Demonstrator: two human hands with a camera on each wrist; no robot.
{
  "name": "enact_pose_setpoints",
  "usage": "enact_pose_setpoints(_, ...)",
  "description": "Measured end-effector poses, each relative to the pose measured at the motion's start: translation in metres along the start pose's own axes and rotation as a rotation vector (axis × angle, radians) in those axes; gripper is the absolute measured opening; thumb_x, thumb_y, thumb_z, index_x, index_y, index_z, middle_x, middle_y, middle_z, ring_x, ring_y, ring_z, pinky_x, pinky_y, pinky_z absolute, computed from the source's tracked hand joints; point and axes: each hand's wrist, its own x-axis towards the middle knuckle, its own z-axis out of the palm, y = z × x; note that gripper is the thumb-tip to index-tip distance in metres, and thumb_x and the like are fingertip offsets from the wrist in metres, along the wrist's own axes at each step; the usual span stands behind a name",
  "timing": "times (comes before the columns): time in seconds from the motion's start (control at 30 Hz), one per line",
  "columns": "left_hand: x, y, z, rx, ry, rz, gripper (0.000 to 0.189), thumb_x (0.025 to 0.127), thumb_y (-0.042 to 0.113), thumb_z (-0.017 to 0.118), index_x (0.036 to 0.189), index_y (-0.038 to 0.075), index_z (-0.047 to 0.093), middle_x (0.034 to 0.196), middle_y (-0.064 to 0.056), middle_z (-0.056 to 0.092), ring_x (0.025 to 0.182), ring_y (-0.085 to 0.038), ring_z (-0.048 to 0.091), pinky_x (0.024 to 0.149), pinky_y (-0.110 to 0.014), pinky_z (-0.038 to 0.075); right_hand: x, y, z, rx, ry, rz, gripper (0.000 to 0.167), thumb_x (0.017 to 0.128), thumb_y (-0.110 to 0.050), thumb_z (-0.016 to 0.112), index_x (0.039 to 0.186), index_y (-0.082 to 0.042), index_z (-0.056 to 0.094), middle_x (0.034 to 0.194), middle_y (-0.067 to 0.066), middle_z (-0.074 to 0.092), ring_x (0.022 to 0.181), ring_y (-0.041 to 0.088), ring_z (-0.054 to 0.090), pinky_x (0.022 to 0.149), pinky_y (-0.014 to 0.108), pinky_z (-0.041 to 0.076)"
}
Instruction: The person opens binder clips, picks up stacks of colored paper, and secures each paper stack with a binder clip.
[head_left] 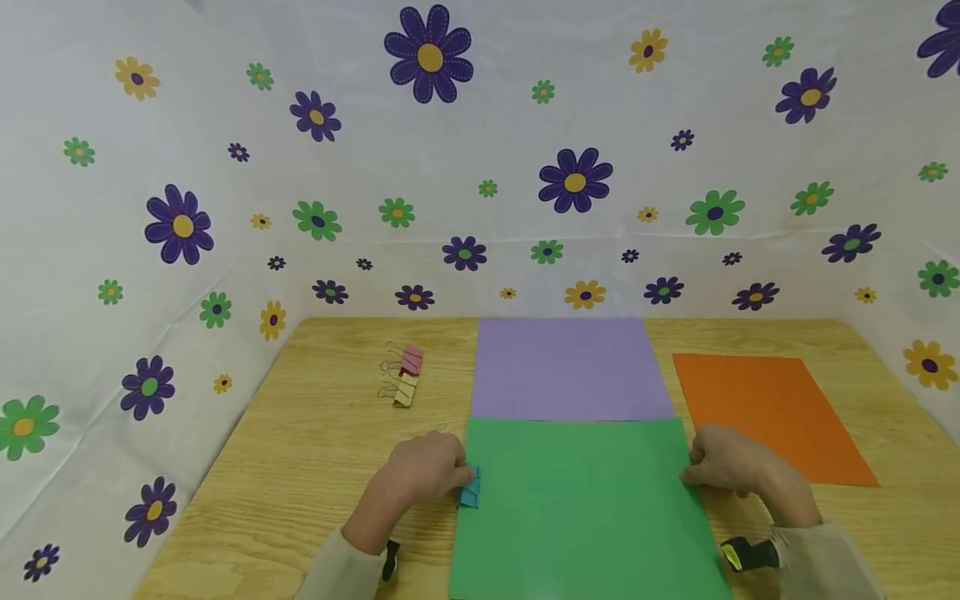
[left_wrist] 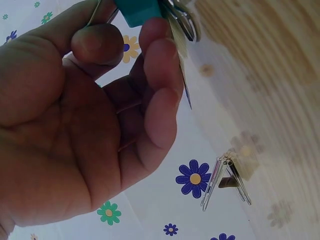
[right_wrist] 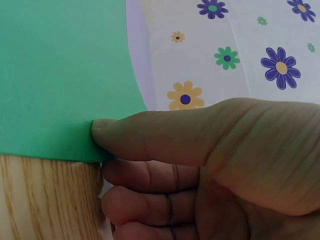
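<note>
A green sheet of paper [head_left: 577,508] lies at the front of the table. On its left edge sits a blue binder clip [head_left: 470,487], seen from below as teal [left_wrist: 139,11] in the left wrist view. My left hand [head_left: 429,468] pinches this clip between thumb and fingers, its wire handles partly hidden by them. At the sheet's right edge, my right hand [head_left: 731,462] holds the paper, thumb [right_wrist: 130,132] on top and curled fingers below. The green sheet [right_wrist: 60,75] bends slightly near that thumb.
Behind the green sheet lies a purple sheet [head_left: 570,367], partly covered by it. An orange sheet [head_left: 780,417] is at the right. Pink [head_left: 412,360] and yellow binder clips [head_left: 405,389] lie on the wooden table [head_left: 300,442] at the back left. A flowered cloth [head_left: 480,150] surrounds the table.
</note>
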Motion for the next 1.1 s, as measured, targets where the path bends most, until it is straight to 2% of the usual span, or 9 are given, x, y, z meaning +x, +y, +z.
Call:
enact_pose_setpoints(0.47,0.001,0.000,0.000,0.005,-0.005,-0.007,0.056,0.095,0.022,0.066,0.050,0.019,0.033,0.048,0.009,0.024,0.044,-0.006,0.020,0.045,-0.022,0.015,0.001,0.000,0.000,-0.011,0.014,-0.031,0.045,0.085,-0.010,0.074,0.054,-0.018,0.042,0.050,-0.007,0.031,0.041,0.007,0.034,0.041,0.022,0.035)
enact_pose_setpoints(0.63,0.002,-0.001,0.001,0.005,-0.010,-0.005,0.056,0.095,0.022,0.066,0.050,0.019,0.033,0.048,0.009,0.023,0.044,-0.006,0.020,0.044,-0.022,0.015,0.000,0.004,-0.001,0.010,-0.011,-0.057,0.044,0.087,-0.010,0.073,0.056,-0.017,0.044,0.049,-0.006,0.033,0.041,0.008,0.035,0.041,0.023,0.036)
enact_pose_setpoints(0.83,0.003,-0.001,0.001,-0.005,-0.027,0.004,0.055,0.096,0.022,0.065,0.050,0.019,0.034,0.048,0.009,0.024,0.044,-0.007,0.022,0.045,-0.023,0.017,0.000,0.010,-0.001,0.054,-0.039,-0.100,0.048,0.090,-0.007,0.070,0.057,-0.019,0.037,0.051,-0.007,0.033,0.043,0.008,0.036,0.041,0.024,0.039)
enact_pose_setpoints(1.1,0.002,-0.001,0.000,-0.006,-0.027,0.017,0.055,0.096,0.024,0.065,0.050,0.019,0.034,0.048,0.009,0.024,0.045,-0.007,0.023,0.045,-0.023,0.017,0.001,0.011,-0.004,0.102,-0.076,-0.135,0.049,0.092,-0.006,0.067,0.058,-0.021,0.034,0.051,-0.008,0.032,0.044,0.007,0.033,0.042,0.021,0.034)
